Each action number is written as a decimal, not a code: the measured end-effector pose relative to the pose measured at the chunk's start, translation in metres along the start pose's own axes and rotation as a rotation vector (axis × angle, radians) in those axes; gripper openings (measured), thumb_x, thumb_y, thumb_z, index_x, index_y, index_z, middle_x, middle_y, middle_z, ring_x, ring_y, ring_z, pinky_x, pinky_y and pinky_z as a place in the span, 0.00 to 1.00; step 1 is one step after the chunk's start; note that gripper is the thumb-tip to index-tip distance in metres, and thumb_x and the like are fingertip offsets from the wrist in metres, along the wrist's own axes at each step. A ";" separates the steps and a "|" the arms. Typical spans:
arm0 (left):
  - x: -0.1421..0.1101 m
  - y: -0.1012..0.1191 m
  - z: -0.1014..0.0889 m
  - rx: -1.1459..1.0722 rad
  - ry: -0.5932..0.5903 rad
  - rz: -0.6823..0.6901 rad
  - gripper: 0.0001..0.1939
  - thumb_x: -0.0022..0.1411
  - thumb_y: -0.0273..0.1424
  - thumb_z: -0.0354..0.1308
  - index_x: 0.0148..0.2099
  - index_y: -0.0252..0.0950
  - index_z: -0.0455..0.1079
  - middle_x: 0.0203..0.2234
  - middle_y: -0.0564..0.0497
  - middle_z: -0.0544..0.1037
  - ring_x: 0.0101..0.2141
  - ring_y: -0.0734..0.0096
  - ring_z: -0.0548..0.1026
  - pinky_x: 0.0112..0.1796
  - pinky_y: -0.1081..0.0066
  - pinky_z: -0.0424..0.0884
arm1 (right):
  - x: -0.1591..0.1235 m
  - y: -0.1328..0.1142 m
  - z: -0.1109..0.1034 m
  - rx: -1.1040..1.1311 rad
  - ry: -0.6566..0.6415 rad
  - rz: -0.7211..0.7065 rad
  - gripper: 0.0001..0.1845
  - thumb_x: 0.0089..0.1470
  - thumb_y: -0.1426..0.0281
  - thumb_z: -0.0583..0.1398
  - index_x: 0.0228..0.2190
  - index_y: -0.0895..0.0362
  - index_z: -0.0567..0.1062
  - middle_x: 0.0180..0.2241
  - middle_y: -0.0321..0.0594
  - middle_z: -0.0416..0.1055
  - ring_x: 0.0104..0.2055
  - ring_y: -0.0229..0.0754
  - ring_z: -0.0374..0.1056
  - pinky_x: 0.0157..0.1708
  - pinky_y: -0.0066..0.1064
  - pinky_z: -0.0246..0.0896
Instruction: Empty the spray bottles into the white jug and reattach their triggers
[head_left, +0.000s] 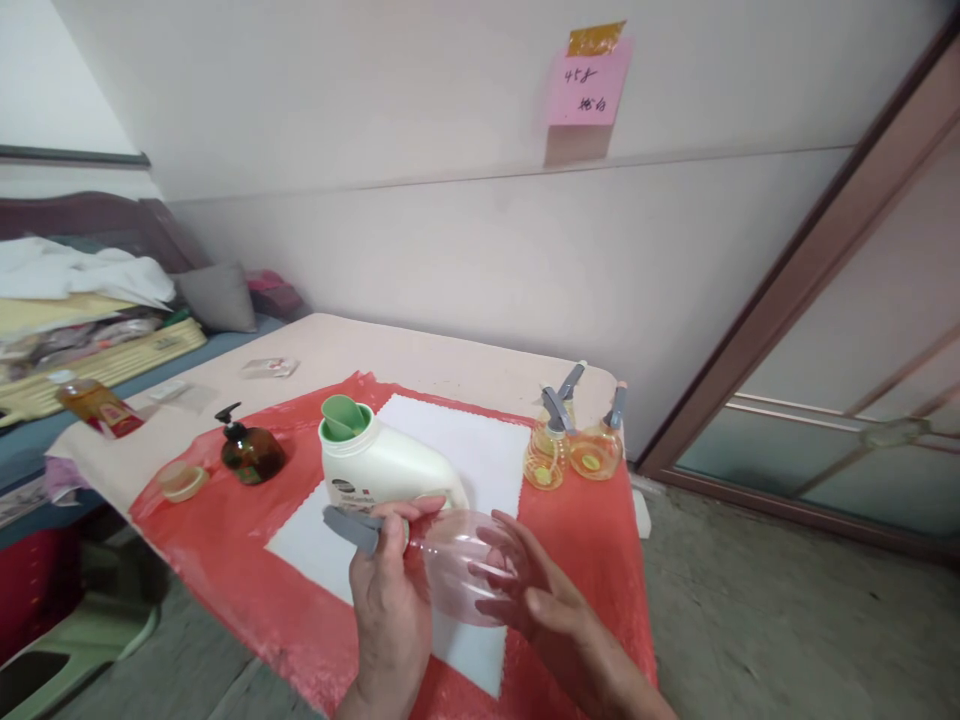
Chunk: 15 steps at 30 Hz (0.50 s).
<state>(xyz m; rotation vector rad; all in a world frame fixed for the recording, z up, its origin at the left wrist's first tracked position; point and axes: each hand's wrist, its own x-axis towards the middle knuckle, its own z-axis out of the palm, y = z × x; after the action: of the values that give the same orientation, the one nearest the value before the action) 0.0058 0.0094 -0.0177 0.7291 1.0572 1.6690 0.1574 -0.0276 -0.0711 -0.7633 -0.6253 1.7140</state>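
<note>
A beige table (420,352) carries a red sheet (225,530) over its near part. On the sheet lies a white cloth (480,450), and a jug (375,465) stands on the cloth's left edge. Left of the jug are a brown bottle (251,452) and a lid (182,481). Right of it stand three sprayers (574,445).

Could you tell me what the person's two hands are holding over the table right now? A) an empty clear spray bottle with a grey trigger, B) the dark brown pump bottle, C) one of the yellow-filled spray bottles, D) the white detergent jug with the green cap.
A: the left hand grips the grey trigger neck and the right hand cups the clear round body of the empty spray bottle; the jug stands untouched behind.
</note>
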 end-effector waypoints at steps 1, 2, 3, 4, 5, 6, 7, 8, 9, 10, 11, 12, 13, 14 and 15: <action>0.000 0.000 0.000 0.014 -0.011 -0.003 0.16 0.61 0.45 0.57 0.34 0.36 0.71 0.35 0.46 0.80 0.41 0.59 0.78 0.42 0.63 0.72 | -0.001 -0.001 0.000 -0.011 0.005 -0.011 0.46 0.33 0.57 0.74 0.55 0.45 0.68 0.59 0.44 0.65 0.54 0.52 0.68 0.46 0.39 0.64; 0.000 0.001 0.000 0.040 -0.028 0.002 0.17 0.62 0.45 0.57 0.34 0.36 0.71 0.36 0.46 0.80 0.41 0.59 0.78 0.43 0.63 0.72 | -0.001 -0.002 0.000 -0.022 0.019 0.006 0.44 0.35 0.57 0.73 0.55 0.47 0.69 0.57 0.45 0.67 0.53 0.52 0.68 0.45 0.39 0.64; -0.001 0.001 0.000 0.073 -0.047 0.015 0.17 0.62 0.46 0.56 0.34 0.36 0.71 0.36 0.46 0.80 0.41 0.60 0.77 0.44 0.64 0.72 | -0.001 -0.002 0.000 -0.028 0.039 0.045 0.39 0.39 0.52 0.70 0.53 0.50 0.71 0.52 0.47 0.72 0.48 0.52 0.71 0.41 0.38 0.66; -0.001 0.001 -0.001 0.100 -0.065 0.034 0.17 0.62 0.46 0.56 0.34 0.36 0.71 0.36 0.46 0.80 0.42 0.60 0.77 0.44 0.64 0.71 | 0.000 0.000 0.000 -0.028 0.062 0.088 0.36 0.45 0.46 0.65 0.51 0.53 0.72 0.46 0.48 0.75 0.42 0.50 0.73 0.35 0.36 0.66; -0.001 0.001 -0.001 0.113 -0.077 0.055 0.18 0.62 0.46 0.56 0.34 0.36 0.72 0.36 0.46 0.80 0.42 0.60 0.77 0.45 0.64 0.71 | 0.001 0.001 0.000 -0.022 0.079 0.128 0.36 0.50 0.41 0.58 0.49 0.56 0.73 0.41 0.49 0.76 0.36 0.47 0.74 0.29 0.33 0.64; -0.001 0.001 -0.001 0.111 -0.081 0.071 0.17 0.62 0.46 0.56 0.34 0.36 0.72 0.36 0.46 0.80 0.42 0.61 0.77 0.46 0.64 0.71 | 0.002 0.002 0.000 -0.010 0.085 0.154 0.40 0.52 0.38 0.52 0.48 0.57 0.74 0.38 0.49 0.77 0.31 0.45 0.73 0.26 0.32 0.62; -0.001 0.000 -0.001 0.099 -0.077 0.079 0.17 0.62 0.46 0.57 0.34 0.36 0.72 0.36 0.46 0.80 0.42 0.61 0.77 0.46 0.64 0.71 | 0.002 0.001 0.001 0.003 0.081 0.154 0.41 0.52 0.37 0.50 0.49 0.57 0.74 0.38 0.50 0.77 0.30 0.44 0.72 0.25 0.32 0.61; -0.001 0.000 -0.001 0.082 -0.064 0.078 0.16 0.62 0.46 0.57 0.34 0.36 0.71 0.36 0.47 0.81 0.42 0.60 0.77 0.46 0.64 0.71 | 0.002 0.000 0.003 0.013 0.068 0.129 0.40 0.51 0.38 0.53 0.50 0.56 0.73 0.42 0.50 0.77 0.33 0.44 0.73 0.28 0.32 0.63; -0.001 -0.001 -0.002 0.064 -0.046 0.070 0.16 0.61 0.45 0.57 0.34 0.37 0.71 0.35 0.47 0.81 0.42 0.60 0.77 0.46 0.64 0.71 | 0.001 -0.002 0.004 0.022 0.051 0.091 0.38 0.48 0.41 0.59 0.52 0.54 0.72 0.47 0.49 0.75 0.39 0.46 0.73 0.33 0.34 0.65; 0.000 -0.002 -0.002 0.050 -0.031 0.059 0.16 0.61 0.45 0.58 0.34 0.37 0.71 0.35 0.47 0.81 0.42 0.61 0.77 0.46 0.64 0.70 | 0.000 -0.005 0.006 0.028 0.036 0.052 0.38 0.44 0.46 0.66 0.53 0.51 0.72 0.53 0.48 0.72 0.46 0.47 0.72 0.39 0.35 0.65; 0.000 -0.002 -0.002 0.046 -0.023 0.049 0.16 0.61 0.45 0.58 0.34 0.36 0.71 0.35 0.47 0.80 0.42 0.61 0.77 0.46 0.64 0.70 | -0.001 -0.008 0.007 0.028 0.026 0.021 0.40 0.39 0.52 0.71 0.53 0.49 0.71 0.56 0.45 0.69 0.52 0.49 0.69 0.45 0.36 0.64; 0.000 -0.002 -0.002 0.046 -0.020 0.038 0.16 0.60 0.45 0.59 0.34 0.36 0.71 0.35 0.47 0.80 0.42 0.60 0.77 0.46 0.64 0.71 | -0.002 -0.010 0.007 0.023 0.020 0.005 0.43 0.34 0.58 0.74 0.53 0.48 0.71 0.58 0.44 0.68 0.55 0.50 0.67 0.47 0.37 0.63; 0.000 -0.003 -0.002 0.042 -0.024 0.031 0.16 0.60 0.45 0.59 0.34 0.36 0.71 0.35 0.47 0.80 0.42 0.60 0.77 0.45 0.64 0.71 | -0.003 -0.011 0.007 0.016 0.016 0.015 0.44 0.32 0.60 0.74 0.53 0.49 0.71 0.57 0.44 0.69 0.55 0.51 0.67 0.47 0.37 0.63; 0.000 -0.003 -0.002 0.032 -0.033 0.029 0.16 0.61 0.45 0.59 0.34 0.36 0.71 0.36 0.46 0.80 0.42 0.60 0.77 0.45 0.64 0.71 | -0.003 -0.010 0.007 0.013 0.023 0.046 0.42 0.33 0.57 0.73 0.52 0.50 0.72 0.54 0.45 0.72 0.51 0.51 0.69 0.44 0.36 0.65; 0.000 -0.003 -0.002 0.018 -0.046 0.032 0.16 0.61 0.45 0.58 0.35 0.36 0.71 0.36 0.46 0.80 0.42 0.60 0.77 0.45 0.64 0.71 | -0.002 -0.008 0.006 0.013 0.041 0.085 0.38 0.38 0.52 0.71 0.50 0.52 0.73 0.48 0.46 0.75 0.45 0.49 0.73 0.37 0.34 0.66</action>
<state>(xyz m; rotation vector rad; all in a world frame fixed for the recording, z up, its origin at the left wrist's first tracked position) 0.0054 0.0091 -0.0217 0.7958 1.0343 1.6645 0.1584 -0.0276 -0.0608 -0.8238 -0.5604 1.7734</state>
